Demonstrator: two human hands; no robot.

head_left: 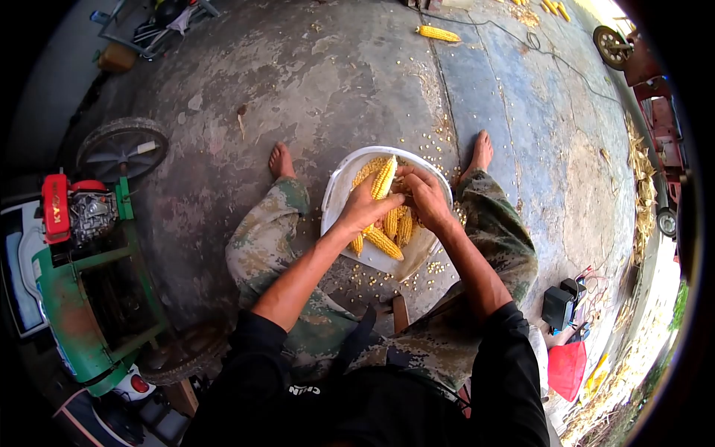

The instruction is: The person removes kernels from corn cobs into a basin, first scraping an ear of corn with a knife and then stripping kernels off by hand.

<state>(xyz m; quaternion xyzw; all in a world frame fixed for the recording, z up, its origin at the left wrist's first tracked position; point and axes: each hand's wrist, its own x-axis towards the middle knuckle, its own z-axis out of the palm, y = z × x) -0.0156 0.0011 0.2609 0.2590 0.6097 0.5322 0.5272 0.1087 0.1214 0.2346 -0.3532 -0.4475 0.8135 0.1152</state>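
My left hand point(360, 206) is wrapped round a yellow ear of corn point(385, 177), which points up and away from me over a white tub point(333, 195). Right beside it is my right hand point(426, 197), its fingers curled in close to the ear. What those fingers hold, if anything, is hidden. Below my hands, several more ears of corn point(384, 243) lie in the tub, along with loose kernels point(365, 173) near its far side. The tub stands on the floor between my bare feet.
Loose kernels point(365, 281) are scattered on the concrete floor around the tub. Another ear of corn point(438, 33) lies farther off, near a dark cable point(535, 46). A green wheeled machine with a red engine point(56, 208) stands at left. A red object point(567, 370) lies at right.
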